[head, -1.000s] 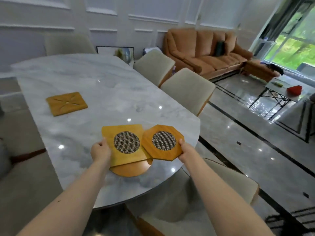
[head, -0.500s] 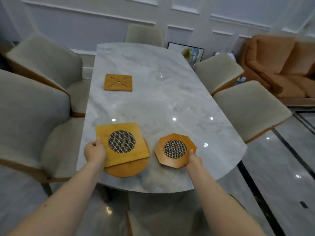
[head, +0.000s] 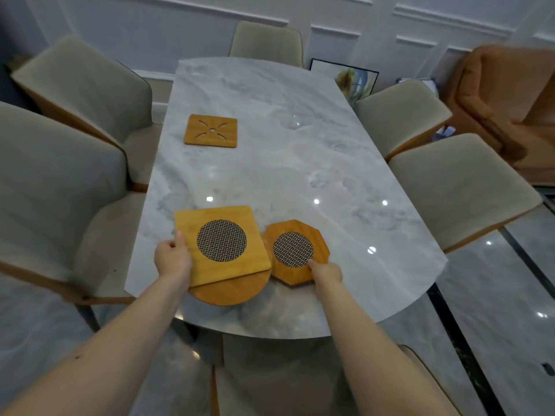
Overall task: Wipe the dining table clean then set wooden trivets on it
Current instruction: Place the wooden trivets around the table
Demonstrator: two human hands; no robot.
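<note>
A grey marble dining table [head: 300,163] fills the middle of the view. My left hand [head: 172,261] grips the left edge of a square wooden trivet [head: 255,250] with a round mesh centre. Under that trivet lies a round wooden trivet [head: 231,291], mostly covered. My right hand [head: 326,273] holds the near edge of an octagonal wooden trivet [head: 318,232] with a mesh centre, close to the square one's right side. A square trivet with cut-out slots [head: 212,135] lies flat farther up the table on the left.
Beige padded chairs stand along the left [head: 60,187], the right [head: 456,193] and the far end [head: 267,40]. An orange sofa [head: 507,97] sits at the back right. A framed picture [head: 345,76] leans on the white wall. Glossy floor lies to the right.
My head has turned left, from the sofa side to looking down the table. My right hand carried the octagonal trivet off the square one, out to the right, then back beside it.
</note>
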